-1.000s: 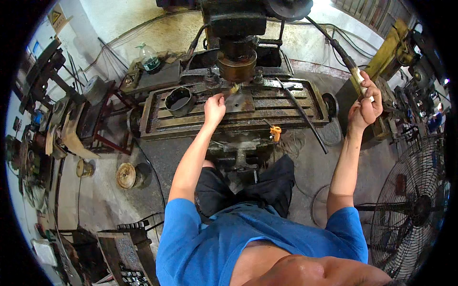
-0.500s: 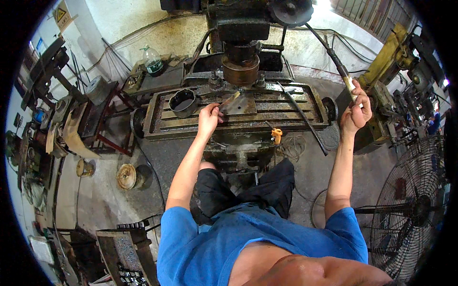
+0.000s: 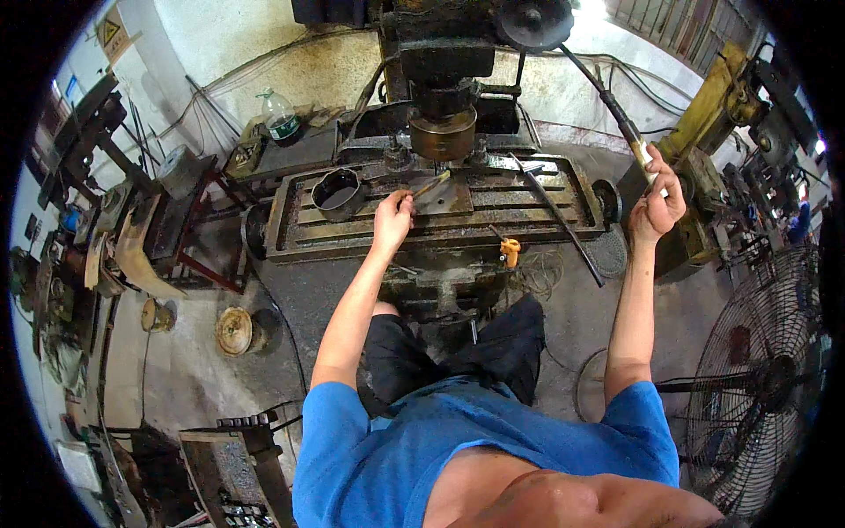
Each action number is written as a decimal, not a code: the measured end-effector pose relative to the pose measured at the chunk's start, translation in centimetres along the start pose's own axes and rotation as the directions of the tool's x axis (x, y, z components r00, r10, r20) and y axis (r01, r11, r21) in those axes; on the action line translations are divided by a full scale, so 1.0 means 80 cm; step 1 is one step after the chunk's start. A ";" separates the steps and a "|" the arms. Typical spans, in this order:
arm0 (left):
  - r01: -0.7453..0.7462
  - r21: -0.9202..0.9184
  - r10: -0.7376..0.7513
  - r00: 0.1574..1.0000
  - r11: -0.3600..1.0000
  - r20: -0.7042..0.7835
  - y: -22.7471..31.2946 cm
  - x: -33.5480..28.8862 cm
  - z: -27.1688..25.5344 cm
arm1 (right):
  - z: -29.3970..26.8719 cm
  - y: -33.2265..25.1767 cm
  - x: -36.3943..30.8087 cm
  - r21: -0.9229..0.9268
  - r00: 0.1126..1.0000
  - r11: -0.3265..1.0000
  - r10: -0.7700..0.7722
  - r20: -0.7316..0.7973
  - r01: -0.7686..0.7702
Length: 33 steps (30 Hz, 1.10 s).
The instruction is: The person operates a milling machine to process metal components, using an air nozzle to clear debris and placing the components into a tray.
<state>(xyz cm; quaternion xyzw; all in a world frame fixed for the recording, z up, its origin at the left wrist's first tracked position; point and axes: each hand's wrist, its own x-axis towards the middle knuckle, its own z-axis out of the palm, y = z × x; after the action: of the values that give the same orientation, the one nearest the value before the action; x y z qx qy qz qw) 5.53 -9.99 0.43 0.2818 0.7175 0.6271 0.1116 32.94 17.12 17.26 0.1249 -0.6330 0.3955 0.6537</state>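
Observation:
My left hand (image 3: pixel 393 220) is closed round the handle of a small brush (image 3: pixel 432 184). The brush's pale tip points up and right, close below the machine's spindle (image 3: pixel 443 134). Under it lies a flat metal plate (image 3: pixel 453 201) on the slotted machine table (image 3: pixel 330 234). My right hand (image 3: pixel 660 204) grips the light-coloured end of a long lever (image 3: pixel 619 116), which slants down from the round black hub (image 3: pixel 533 22). Left of the brush, a round dark pot (image 3: pixel 339 194) of dark liquid rests on the table.
A long metal bar (image 3: pixel 563 224) leans across the table's right side. An orange-yellow tool (image 3: pixel 510 251) hangs at the front edge. A clear green-tinted bottle (image 3: pixel 282 121) stands back left, a bucket (image 3: pixel 236 332) on the left floor, and a large fan (image 3: pixel 775 383) at right.
My left hand has shifted slightly right, bringing the brush tip nearer the spindle. My right hand stays on the lever, almost unmoved.

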 end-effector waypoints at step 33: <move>-0.158 0.205 0.178 0.981 0.966 -0.083 -0.025 0.044 0.024 | 0.022 -0.035 0.169 -0.235 0.980 0.951 -0.198 0.035 0.201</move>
<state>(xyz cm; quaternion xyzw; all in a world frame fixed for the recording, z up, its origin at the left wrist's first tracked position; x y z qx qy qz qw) 3.14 -6.59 -1.21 0.3195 0.7542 0.5736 -0.0066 31.95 18.97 31.04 0.1112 -0.6635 0.2483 0.6970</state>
